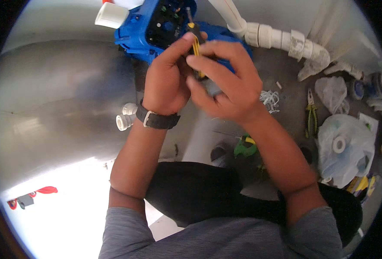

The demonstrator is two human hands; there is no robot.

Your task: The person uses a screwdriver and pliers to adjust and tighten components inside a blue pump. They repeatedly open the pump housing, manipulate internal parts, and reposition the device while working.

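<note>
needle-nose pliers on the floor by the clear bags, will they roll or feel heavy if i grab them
The needle-nose pliers would probably feel fairly heavy for their size, since the nose looks metallic. Lying flat on the floor with green handles slightly apart, they seem likelier to slide than roll.

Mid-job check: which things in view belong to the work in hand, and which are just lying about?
Likely in the job:
yellow-and-black tool, in the left grip
blue machine, right behind that tool

Seemingly just lying about:
green-handled pliers
larger plastic bag
white strands
</note>
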